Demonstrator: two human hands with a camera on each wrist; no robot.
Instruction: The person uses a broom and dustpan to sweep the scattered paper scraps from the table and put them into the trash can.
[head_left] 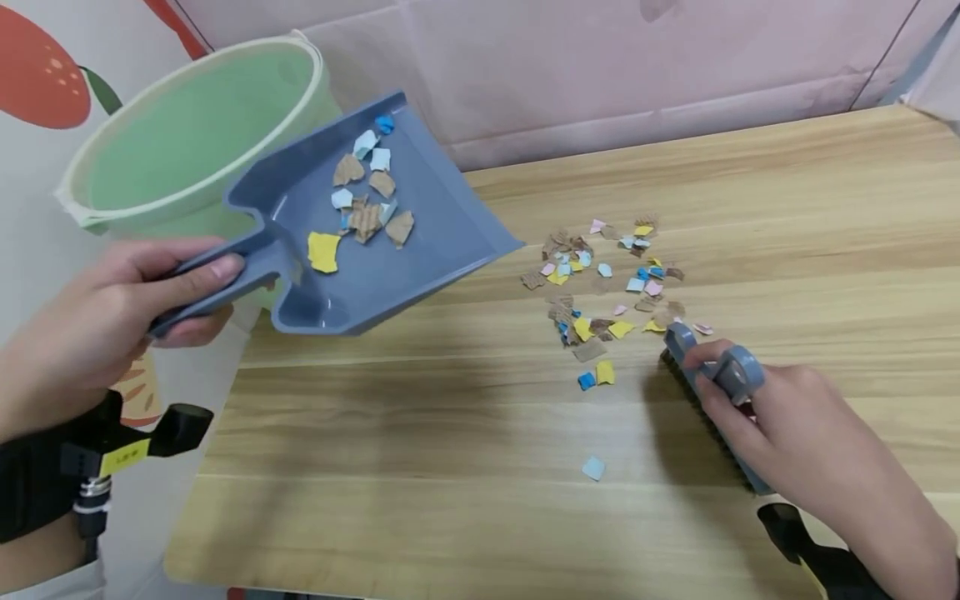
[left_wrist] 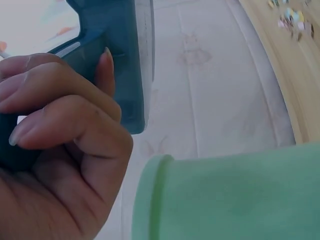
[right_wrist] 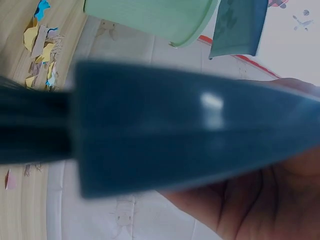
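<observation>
Two hands share the work: the left hand grips the dustpan tipped beside the bucket (scraps aboard), the right hand clasps the brush just behind counter scraps.

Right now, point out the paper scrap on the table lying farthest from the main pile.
The pale blue scrap, alone on the wooden table near its front edge. The other loose scraps, including the blue and yellow pair, sit close to the pile.

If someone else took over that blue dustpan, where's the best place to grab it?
By its handle, from the open end nearest the person. It sticks straight out behind the dustpan tray, where the left hand grips it, keeping the paper scraps inside level.
</observation>
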